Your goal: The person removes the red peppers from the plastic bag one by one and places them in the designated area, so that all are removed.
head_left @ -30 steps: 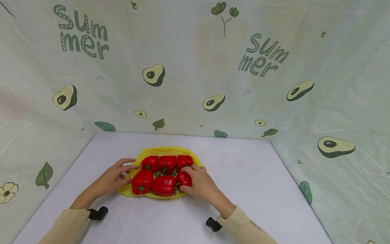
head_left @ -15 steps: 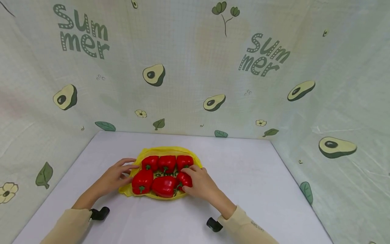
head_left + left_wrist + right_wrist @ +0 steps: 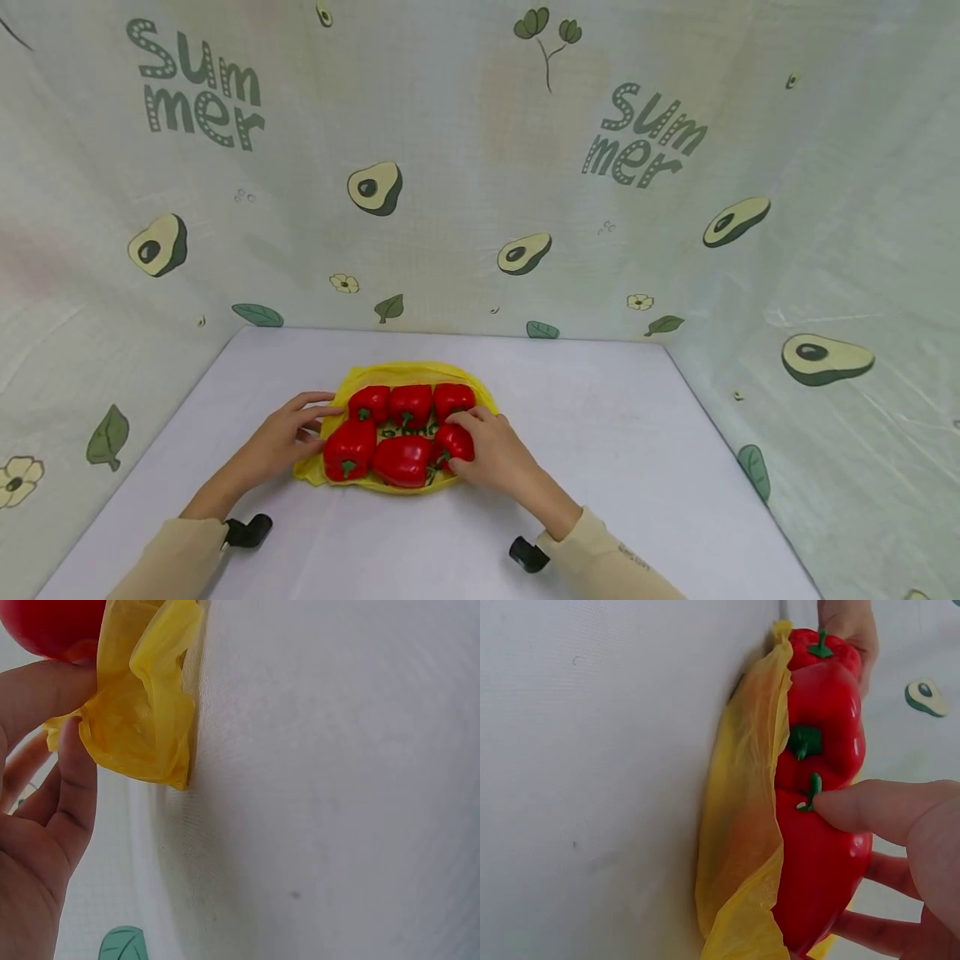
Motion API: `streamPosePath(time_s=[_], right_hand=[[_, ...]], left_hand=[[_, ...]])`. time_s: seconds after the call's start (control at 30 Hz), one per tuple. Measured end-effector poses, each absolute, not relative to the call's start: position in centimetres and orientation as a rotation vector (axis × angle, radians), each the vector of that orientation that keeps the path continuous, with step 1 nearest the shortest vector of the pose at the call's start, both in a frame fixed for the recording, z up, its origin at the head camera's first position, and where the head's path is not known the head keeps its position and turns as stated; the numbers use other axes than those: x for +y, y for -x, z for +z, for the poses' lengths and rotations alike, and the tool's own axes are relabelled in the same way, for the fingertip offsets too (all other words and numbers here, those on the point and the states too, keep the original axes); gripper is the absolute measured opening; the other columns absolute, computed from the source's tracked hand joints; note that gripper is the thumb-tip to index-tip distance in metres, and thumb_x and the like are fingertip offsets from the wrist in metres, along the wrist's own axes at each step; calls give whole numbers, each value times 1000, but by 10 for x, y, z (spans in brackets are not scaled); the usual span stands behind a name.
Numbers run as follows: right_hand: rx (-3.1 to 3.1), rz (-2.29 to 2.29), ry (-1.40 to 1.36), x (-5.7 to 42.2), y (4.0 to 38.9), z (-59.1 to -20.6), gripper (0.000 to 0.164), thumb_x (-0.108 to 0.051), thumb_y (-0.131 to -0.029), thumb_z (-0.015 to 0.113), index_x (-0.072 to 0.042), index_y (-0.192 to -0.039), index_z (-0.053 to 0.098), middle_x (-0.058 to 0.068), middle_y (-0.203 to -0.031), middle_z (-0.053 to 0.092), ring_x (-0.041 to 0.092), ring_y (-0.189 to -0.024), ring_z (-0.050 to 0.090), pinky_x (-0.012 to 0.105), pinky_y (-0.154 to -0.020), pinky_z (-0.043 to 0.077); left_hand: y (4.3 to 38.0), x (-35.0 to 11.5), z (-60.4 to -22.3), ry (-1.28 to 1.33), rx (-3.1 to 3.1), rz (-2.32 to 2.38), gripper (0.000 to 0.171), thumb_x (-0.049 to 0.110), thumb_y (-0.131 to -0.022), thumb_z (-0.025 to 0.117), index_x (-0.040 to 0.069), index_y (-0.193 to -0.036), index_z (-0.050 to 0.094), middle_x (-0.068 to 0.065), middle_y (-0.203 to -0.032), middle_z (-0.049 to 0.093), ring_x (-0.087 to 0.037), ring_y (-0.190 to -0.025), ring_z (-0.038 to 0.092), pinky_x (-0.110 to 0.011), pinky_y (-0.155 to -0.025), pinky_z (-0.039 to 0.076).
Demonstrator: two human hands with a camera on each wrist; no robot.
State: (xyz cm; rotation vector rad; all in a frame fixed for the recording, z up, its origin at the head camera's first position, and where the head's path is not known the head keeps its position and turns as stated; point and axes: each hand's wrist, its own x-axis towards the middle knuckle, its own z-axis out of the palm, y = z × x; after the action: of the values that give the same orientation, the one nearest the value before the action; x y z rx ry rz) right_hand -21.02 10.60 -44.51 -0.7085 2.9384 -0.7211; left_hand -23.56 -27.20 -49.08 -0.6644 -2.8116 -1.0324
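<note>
A yellow plastic bag [image 3: 327,482] lies spread on the table with several red bell peppers on it. At its front right, my right hand [image 3: 491,450] grips one bell pepper [image 3: 457,441]. In the right wrist view, the thumb presses near this pepper's green stem [image 3: 811,793] while fingers wrap its far side. My left hand [image 3: 279,442] is at the bag's left end, beside the front-left bell pepper [image 3: 350,448]. In the left wrist view, its thumb and a finger pinch a fold of the bag [image 3: 139,720]; some fingertips are hidden. Another bell pepper [image 3: 403,461] lies between the hands.
Three bell peppers stand in a back row, with one in the middle [image 3: 411,403]. White cloth covers the table [image 3: 585,417]. A curtain [image 3: 450,125] printed with avocados and leaves hangs behind and along both sides. Dark wrist cameras [image 3: 250,531] sit below the hands.
The front-middle pepper and the one under my right hand have shifted slightly toward the near edge. Dark print on the bag shows more between the rows. Both hands stay almost where they were.
</note>
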Motion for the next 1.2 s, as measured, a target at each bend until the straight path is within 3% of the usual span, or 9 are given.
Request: streamPosePath(time_s=[0.27, 0.9, 1.2], right_hand=[[2900, -728, 778, 112, 214, -443, 56, -19, -90, 81, -12, -142, 63, 11, -144, 60, 31, -126, 56, 49, -99, 58], [2898, -704, 925, 115, 216, -455, 56, -19, -89, 87, -15, -140, 66, 12, -146, 59, 35, -130, 55, 50, -100, 58], [2817, -834, 869, 127, 218, -433, 51, -13, -91, 80, -16, -140, 64, 6, -144, 62, 28, -129, 57, 46, -98, 60]], left_hand=[[236, -272, -491, 653, -2819, -1023, 51, -2, -90, 82, 11, -138, 70, -17, -153, 49, -25, -106, 72, -18, -84, 59], [235, -274, -492, 671, -2802, -1022, 51, -3, -89, 82, 11, -137, 70, -18, -151, 51, -25, -104, 72, -19, -84, 60], [237, -274, -493, 671, -2820, -1009, 51, -3, -90, 81, 12, -138, 70, -16, -152, 50, -23, -105, 71, -19, -85, 60]])
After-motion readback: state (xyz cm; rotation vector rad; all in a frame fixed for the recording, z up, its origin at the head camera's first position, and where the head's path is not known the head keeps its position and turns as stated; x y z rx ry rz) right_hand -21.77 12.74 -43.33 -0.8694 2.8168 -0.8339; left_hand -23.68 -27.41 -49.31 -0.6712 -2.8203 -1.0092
